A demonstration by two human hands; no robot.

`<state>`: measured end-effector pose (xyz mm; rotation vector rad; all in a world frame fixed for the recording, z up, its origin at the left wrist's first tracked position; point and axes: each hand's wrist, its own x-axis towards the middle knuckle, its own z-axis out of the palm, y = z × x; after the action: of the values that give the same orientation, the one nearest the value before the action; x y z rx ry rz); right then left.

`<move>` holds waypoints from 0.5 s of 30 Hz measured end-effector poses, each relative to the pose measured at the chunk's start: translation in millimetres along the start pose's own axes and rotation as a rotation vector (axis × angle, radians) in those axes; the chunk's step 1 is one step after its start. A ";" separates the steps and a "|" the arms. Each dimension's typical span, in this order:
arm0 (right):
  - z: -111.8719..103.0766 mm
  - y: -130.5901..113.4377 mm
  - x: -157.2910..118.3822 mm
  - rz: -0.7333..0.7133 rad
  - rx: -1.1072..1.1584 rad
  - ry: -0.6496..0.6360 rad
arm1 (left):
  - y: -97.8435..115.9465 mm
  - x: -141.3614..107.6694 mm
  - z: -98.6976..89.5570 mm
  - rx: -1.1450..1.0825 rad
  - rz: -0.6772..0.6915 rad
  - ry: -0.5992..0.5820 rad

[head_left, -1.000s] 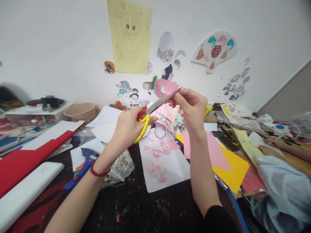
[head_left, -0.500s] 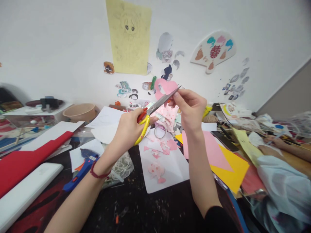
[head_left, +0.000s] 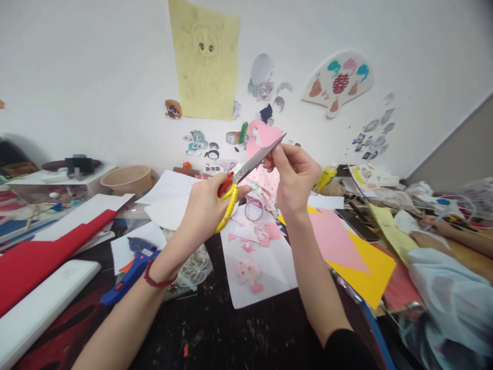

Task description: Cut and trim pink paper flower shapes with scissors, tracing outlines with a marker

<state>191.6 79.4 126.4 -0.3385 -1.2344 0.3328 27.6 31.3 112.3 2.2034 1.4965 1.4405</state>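
Observation:
My left hand [head_left: 210, 203] is closed round the yellow and red handles of the scissors [head_left: 252, 165]. The blades point up and to the right, looking nearly closed, across the front of a pink paper piece [head_left: 269, 134] with a curved, heart-like outline. Fingers of my right hand [head_left: 295, 177] pinch near the blade tips, at the lower right edge of the pink paper. Below the hands, pink paper cutouts [head_left: 248, 271] lie on a white sheet [head_left: 269, 288], with a metal ring [head_left: 254, 210] at its top.
A blue glue gun [head_left: 131, 277], a white box [head_left: 50, 308] and red material [head_left: 42, 262] lie at left. Pink paper [head_left: 339, 239] and yellow paper [head_left: 375, 267] are at right. Another person's hand [head_left: 435, 223] shows at far right.
My right hand has shifted slightly to the left and down. The scissors and pink paper have barely moved.

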 end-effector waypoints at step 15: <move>-8.1 -0.3 6.6 0.005 0.032 -0.012 | 0.5 0.6 -0.9 0.049 0.008 0.014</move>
<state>201.2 81.4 129.7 -0.3130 -1.2386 0.3585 27.3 31.1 113.5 2.2341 1.5462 1.4388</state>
